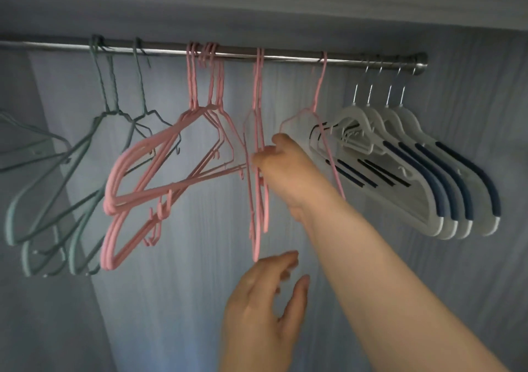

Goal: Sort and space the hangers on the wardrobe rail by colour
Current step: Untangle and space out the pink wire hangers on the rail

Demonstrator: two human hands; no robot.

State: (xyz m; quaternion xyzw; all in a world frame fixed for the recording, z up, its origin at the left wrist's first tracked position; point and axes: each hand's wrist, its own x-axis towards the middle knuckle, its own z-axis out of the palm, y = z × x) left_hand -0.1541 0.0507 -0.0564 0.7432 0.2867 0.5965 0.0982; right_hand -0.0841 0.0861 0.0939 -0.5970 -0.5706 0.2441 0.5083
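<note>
right hand (281, 161) pinching pink hangers (258, 154) | left hand (263, 294) spread below

This is the inside of a wardrobe in a home. A metal rail (285, 57) runs across grey wood-grain panels (200, 257) and ends in a wall socket at the right. Empty hangers hang from it: green hangers (57, 171), pink hangers (148, 154), and white hangers (428, 177) with dark grips.
</note>
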